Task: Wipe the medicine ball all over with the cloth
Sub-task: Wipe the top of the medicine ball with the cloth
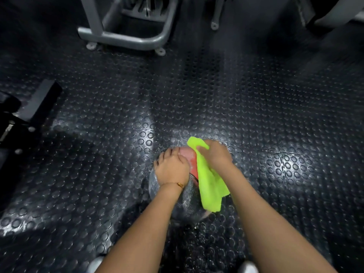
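Wiping was under way: one ball (183,203) sat on the floor (197,95), near and centre. The left hand (172,167) lay spread on its left side, fingers relaxed, steadying; the right hand (215,154) clutched the one cloth (210,184) over its far right (blurred). Next, I judged, rolling it would expose the underside.

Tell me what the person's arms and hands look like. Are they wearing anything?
No sleeves show, and neither the left hand nor the right hand wears a glove. A thin gold bracelet with a small clasp circles the left wrist.
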Available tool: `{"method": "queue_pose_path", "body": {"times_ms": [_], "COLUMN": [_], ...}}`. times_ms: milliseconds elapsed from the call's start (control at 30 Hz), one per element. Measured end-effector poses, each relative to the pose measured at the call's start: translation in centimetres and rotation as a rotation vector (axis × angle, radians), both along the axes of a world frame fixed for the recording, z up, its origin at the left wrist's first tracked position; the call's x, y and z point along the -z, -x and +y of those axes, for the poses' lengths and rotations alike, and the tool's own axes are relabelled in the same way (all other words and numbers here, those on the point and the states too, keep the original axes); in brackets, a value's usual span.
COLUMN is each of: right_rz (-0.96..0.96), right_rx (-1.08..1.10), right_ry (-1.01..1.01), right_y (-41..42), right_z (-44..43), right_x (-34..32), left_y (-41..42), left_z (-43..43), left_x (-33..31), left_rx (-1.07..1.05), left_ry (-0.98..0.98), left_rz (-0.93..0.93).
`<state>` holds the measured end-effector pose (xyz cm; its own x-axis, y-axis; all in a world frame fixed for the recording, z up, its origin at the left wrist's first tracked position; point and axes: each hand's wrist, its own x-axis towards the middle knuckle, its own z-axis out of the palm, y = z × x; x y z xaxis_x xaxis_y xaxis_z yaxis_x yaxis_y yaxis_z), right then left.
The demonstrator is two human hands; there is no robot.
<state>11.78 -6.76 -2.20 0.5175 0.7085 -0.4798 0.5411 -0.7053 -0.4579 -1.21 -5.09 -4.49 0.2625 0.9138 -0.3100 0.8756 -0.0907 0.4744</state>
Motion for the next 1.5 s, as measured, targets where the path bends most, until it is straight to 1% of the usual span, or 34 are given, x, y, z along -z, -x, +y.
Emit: {"method": "queue_pose_path", "body": {"times_ms": [133, 200, 233, 333, 400, 433, 500, 600, 667, 733, 833, 867, 967, 1033, 1100, 1167, 1267, 1333, 1400, 1500], "right_rz": [-0.138, -0.212, -0.219, -0.166, -0.153, -0.196, -0.303, -0.371, -0.414, -0.41, -0.322, -0.318, -0.396, -0.43, -0.466, -0.455, -0.374, -0.367, -0.35, -0.399], "right_rx": [-0.031, -0.02, 0.007, 0.088, 0.043, -0.014, -0.118, -0.24, -0.285, -0.273, -0.322, -0.357, -0.453, -0.42, -0.33, -0.288, -0.288, -0.344, -0.346, -0.3], "right_ry": [-0.212, -0.27, -0.247, -0.077, 0.001, 0.012, -0.033, -0.103, -0.051, 0.015, 0.103, 0.106, 0.043, 0.019, 0.048, 0.092, 0.086, 0.036, -0.005, 0.057], "right_y": [2.7, 3.9, 3.8, 1.8, 1.3, 1.5, 2.8, 4.6, 4.1, 2.9, 1.9, 2.1, 3.9, 4.5, 3.6, 2.2, 2.2, 3.3, 3.9, 2.9], "right_z": [-6.0, -7.9, -7.6, -3.7, -2.0, -1.9, -3.2, -6.1, -5.6, -3.1, -0.2, -0.1, -3.0, -4.3, -3.0, -1.1, -0.6, -2.4, -4.2, -2.4], "right_x": [-1.2, -1.2, -1.0, -0.6, -1.1, -1.5, -2.7, -4.1, -4.2, -3.7, -3.7, -4.0, -5.2, -4.9, -4.1, -3.1, -3.5, -4.6, -5.4, -4.7], "left_y": [-0.9, -0.9, -0.7, 0.1, 0.5, 0.5, 0.4, 0.7, 0.9, 1.0, 0.6, 0.5, 0.4, 0.4, 0.5, 0.5, 0.3, 0.3, 0.4, 0.4], "left_z": [1.7, 2.3, 2.2, 0.7, -0.5, -0.8, -0.9, -1.2, -1.7, -2.1, -1.9, -1.4, -0.3, -0.2, -0.9, -1.4, -0.9, -0.5, -0.8, -1.7], "left_x": [0.3, 0.5, 0.7, 0.8, 0.6, 0.4, 0.3, 0.3, 0.3, 0.3, 0.0, 0.0, 0.1, 0.2, 0.3, 0.2, 0.1, 0.2, 0.2, 0.0], "left_rx": [-0.055, -0.08, -0.079, -0.062, -0.072, -0.089, -0.129, -0.143, -0.112, -0.084, -0.082, -0.098, -0.128, -0.117, -0.084, -0.06, -0.078, -0.1, -0.102, -0.076], "left_ry": [0.057, 0.067, 0.066, 0.029, -0.015, -0.031, -0.029, -0.026, -0.039, -0.047, -0.043, -0.032, -0.008, -0.012, -0.044, -0.07, -0.054, -0.027, -0.045, -0.112], "left_rz": [-0.037, -0.06, -0.066, -0.056, -0.026, -0.02, -0.031, -0.064, -0.074, -0.075, -0.068, -0.072, -0.102, -0.108, -0.101, -0.093, -0.082, -0.097, -0.107, -0.107]}}
